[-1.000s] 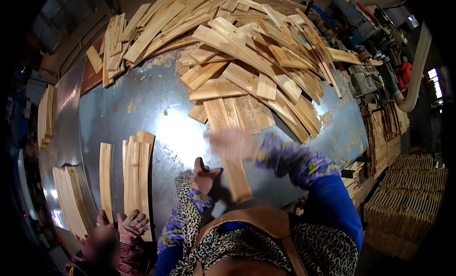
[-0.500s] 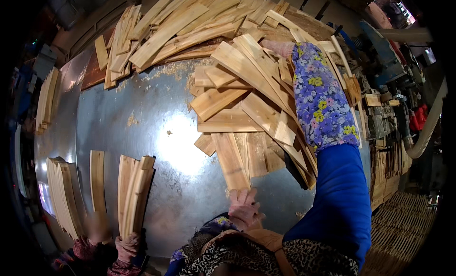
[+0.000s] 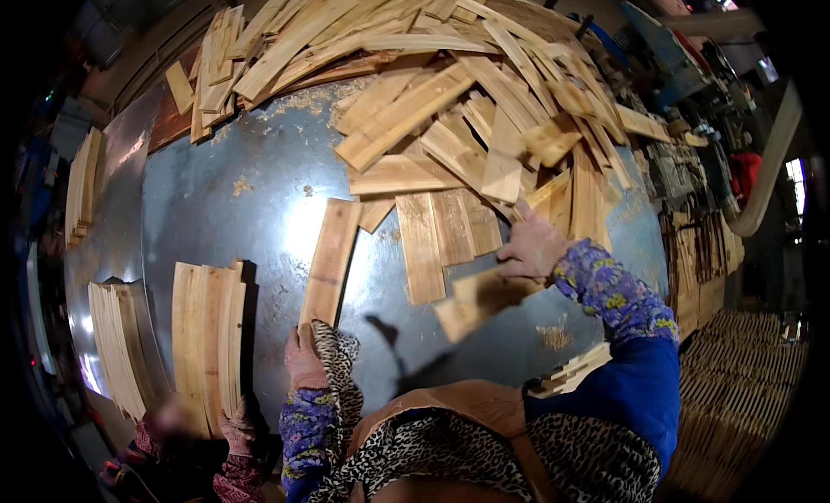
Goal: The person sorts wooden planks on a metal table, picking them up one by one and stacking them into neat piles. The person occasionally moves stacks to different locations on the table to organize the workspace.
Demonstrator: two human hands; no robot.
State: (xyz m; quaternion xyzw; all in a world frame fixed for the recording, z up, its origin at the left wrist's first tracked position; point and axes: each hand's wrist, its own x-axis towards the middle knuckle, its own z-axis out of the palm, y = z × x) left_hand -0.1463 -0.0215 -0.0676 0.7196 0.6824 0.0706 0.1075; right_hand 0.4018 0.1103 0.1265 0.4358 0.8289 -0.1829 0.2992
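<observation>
My left hand (image 3: 306, 361) is closed around the near end of a flat wooden board (image 3: 331, 256), which points away from me over the metal table. To the right, my right hand (image 3: 533, 245) has its fingers spread at the near edge of the heaped boards (image 3: 450, 148). A motion-blurred short board (image 3: 482, 301) lies just below its palm, partly covered by the hand; whether they touch is unclear. Several short boards (image 3: 421, 248) rest side by side between my hands.
A co-worker's hand (image 3: 237, 429) grips an upright bundle of boards (image 3: 207, 330) at the lower left, beside another stack (image 3: 118, 347). More boards (image 3: 303, 44) pile up at the far edge of the metal table (image 3: 207, 200). A small stack (image 3: 572, 370) sits by my right elbow.
My right hand has come back from the far pile, and the boards there have shifted. My left hand has moved left with a board. The co-worker's separate boards are now together.
</observation>
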